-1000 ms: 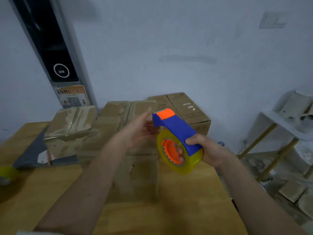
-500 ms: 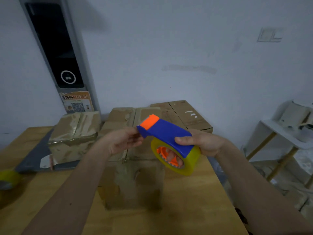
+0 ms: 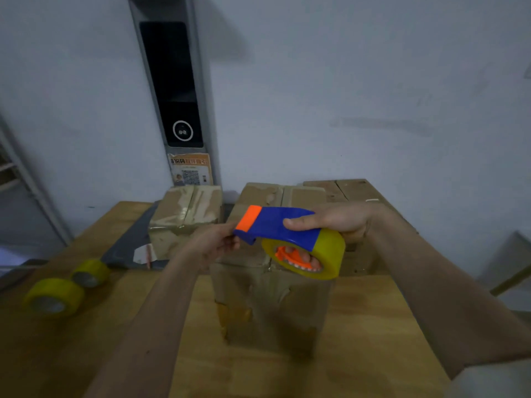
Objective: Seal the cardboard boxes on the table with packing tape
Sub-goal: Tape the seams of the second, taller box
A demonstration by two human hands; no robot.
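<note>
My right hand [image 3: 339, 219] grips a blue and orange tape dispenser [image 3: 273, 225] loaded with a yellowish tape roll [image 3: 327, 254], fingers through the roll's core. My left hand [image 3: 215, 242] pinches at the dispenser's front lip, where the tape end would be; the tape itself is too clear to make out. Both hover above a tall cardboard box [image 3: 270, 305] standing on the wooden table [image 3: 373, 340]. Behind it stand a taped box [image 3: 186, 214] at left, another [image 3: 275, 193] in the middle and one [image 3: 353, 191] at right.
Two spare yellowish tape rolls [image 3: 54, 297] [image 3: 90, 272] lie at the table's left. A dark grey flat sheet [image 3: 129, 245] lies under the left box. A tall grey device [image 3: 175, 90] stands against the wall. The table's right edge drops off near a pale shelf [image 3: 511, 262].
The dispenser has tilted flatter and lowered toward the tall box. My left hand went from reaching past its nose to pinching under its front lip. The view panned left, revealing the spare rolls.
</note>
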